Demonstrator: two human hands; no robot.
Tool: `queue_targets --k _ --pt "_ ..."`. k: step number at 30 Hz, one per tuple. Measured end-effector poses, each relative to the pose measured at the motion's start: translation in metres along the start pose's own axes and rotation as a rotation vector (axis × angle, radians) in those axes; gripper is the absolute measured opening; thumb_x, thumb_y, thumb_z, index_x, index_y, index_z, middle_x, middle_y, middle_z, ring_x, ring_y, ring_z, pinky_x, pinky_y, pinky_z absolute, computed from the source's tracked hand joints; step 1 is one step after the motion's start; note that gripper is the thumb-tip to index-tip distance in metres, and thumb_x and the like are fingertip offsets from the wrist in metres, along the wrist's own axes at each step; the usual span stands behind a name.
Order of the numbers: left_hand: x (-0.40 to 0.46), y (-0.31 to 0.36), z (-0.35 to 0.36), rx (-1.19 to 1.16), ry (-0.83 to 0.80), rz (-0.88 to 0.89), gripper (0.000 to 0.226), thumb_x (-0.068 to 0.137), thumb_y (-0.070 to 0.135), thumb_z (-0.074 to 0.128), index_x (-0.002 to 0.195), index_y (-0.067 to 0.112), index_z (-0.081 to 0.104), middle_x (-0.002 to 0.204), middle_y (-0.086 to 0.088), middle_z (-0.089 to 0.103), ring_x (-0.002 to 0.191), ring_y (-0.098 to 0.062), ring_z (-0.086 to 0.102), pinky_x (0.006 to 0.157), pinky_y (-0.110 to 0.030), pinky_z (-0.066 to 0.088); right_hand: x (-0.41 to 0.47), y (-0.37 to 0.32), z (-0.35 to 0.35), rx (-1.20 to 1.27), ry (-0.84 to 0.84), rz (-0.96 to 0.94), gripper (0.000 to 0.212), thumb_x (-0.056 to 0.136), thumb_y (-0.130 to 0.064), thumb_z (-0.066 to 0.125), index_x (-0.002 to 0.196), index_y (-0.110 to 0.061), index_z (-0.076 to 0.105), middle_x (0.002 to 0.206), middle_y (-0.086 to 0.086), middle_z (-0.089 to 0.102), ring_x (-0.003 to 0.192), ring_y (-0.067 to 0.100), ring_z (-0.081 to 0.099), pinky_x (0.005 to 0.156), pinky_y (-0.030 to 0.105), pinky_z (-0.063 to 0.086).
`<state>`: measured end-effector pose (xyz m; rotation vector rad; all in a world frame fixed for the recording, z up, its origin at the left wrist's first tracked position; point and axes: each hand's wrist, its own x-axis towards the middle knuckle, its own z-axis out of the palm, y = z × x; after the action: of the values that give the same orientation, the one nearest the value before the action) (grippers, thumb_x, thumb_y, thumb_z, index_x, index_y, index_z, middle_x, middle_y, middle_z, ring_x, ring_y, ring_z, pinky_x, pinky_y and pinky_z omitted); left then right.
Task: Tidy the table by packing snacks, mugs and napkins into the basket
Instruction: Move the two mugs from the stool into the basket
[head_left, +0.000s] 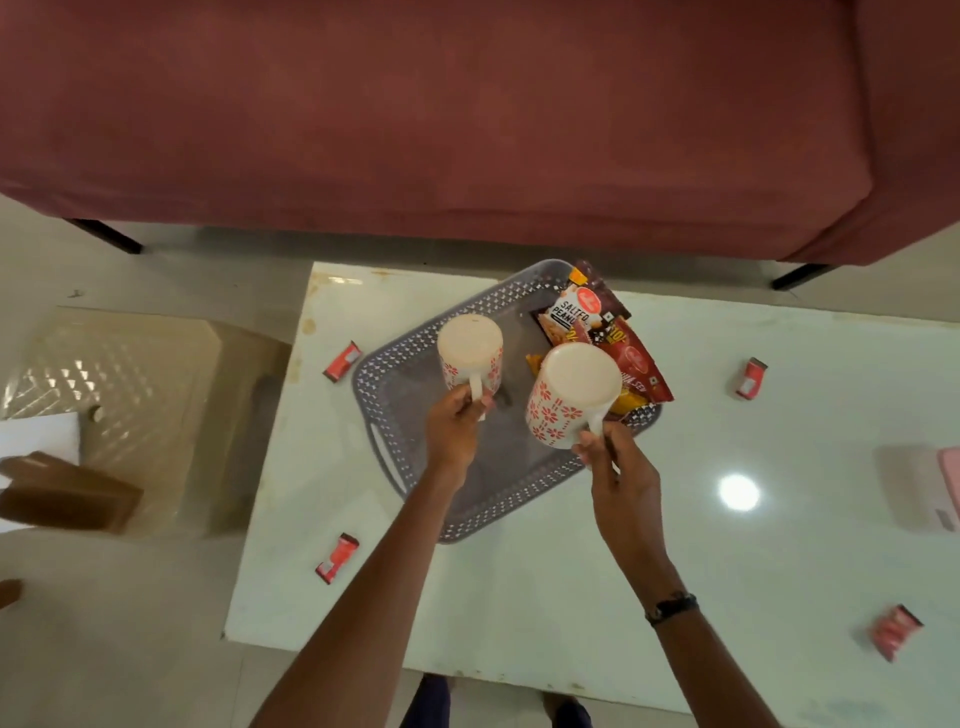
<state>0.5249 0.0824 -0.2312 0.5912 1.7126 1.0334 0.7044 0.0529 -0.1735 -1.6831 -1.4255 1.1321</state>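
Note:
A grey perforated basket (395, 457) lies on the white table (519, 597). My left hand (454, 428) grips the handle of a white mug with red flowers (470, 348) over the basket's left half. My right hand (618, 467) holds a second, matching mug (571, 395) by its handle above the basket's right side. Snack packets (587, 317), one marked salted peanuts and one red, lie in the basket's far right corner. Small red snack packs lie loose on the table: one at left (342, 361), one at front left (336, 557), one at right (750, 378).
Another red pack (894, 630) sits at the table's front right. A pink object (935, 488) lies at the right edge. A maroon sofa (467, 119) stands behind the table. A beige plastic stool (130, 395) and brown box (67, 491) are at left.

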Motion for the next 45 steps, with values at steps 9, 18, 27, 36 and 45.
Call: queue_targets --k 9,18,27,36,45 --pt "0.024 -0.006 0.010 0.051 0.036 0.005 0.029 0.084 0.004 0.063 0.070 0.030 0.067 0.076 0.007 0.067 0.082 -0.014 0.059 0.080 -0.038 0.048 0.004 0.016 0.014 -0.088 -0.046 -0.104 0.013 0.094 -0.018 0.050 0.094 -0.007 0.057 0.100 0.001 0.066 0.089 0.013 0.062 0.062 0.016 0.055" --pt "-0.002 0.001 0.015 0.012 0.169 -0.105 0.020 0.095 0.026 0.050 0.100 0.011 0.061 0.099 -0.008 0.067 0.098 -0.026 0.062 0.082 -0.040 0.049 0.000 0.015 0.023 -0.148 -0.097 -0.209 0.010 0.092 -0.011 0.054 0.097 -0.003 0.058 0.099 0.009 0.067 0.085 0.010 0.059 0.059 0.000 0.042" --pt "-0.050 0.019 0.009 -0.053 -0.006 -0.246 0.031 0.093 0.036 0.051 0.123 0.030 0.048 0.121 0.000 0.051 0.111 -0.022 0.053 0.088 -0.047 0.055 -0.013 0.031 0.039 -0.204 -0.224 -0.207 0.012 0.093 -0.011 0.053 0.101 -0.003 0.060 0.094 0.008 0.066 0.080 0.007 0.056 0.064 -0.002 0.041" --pt "-0.037 0.000 0.002 0.072 -0.076 -0.182 0.050 0.093 0.022 0.053 0.141 0.025 0.037 0.139 -0.006 0.045 0.124 -0.028 0.046 0.089 -0.049 0.055 0.007 0.040 0.051 -0.392 -0.317 -0.163 0.014 0.091 -0.010 0.056 0.100 0.000 0.062 0.096 0.013 0.070 0.082 0.020 0.063 0.064 0.016 0.046" --pt "-0.035 -0.012 0.001 0.178 -0.077 -0.103 0.053 0.093 0.019 0.054 0.142 0.026 0.035 0.145 -0.005 0.042 0.130 -0.027 0.041 0.097 -0.050 0.050 0.000 0.037 0.063 -0.812 -0.269 -0.240 0.019 0.066 -0.003 0.081 0.084 -0.003 0.074 0.075 0.013 0.074 0.071 0.028 0.069 0.086 0.046 0.056"
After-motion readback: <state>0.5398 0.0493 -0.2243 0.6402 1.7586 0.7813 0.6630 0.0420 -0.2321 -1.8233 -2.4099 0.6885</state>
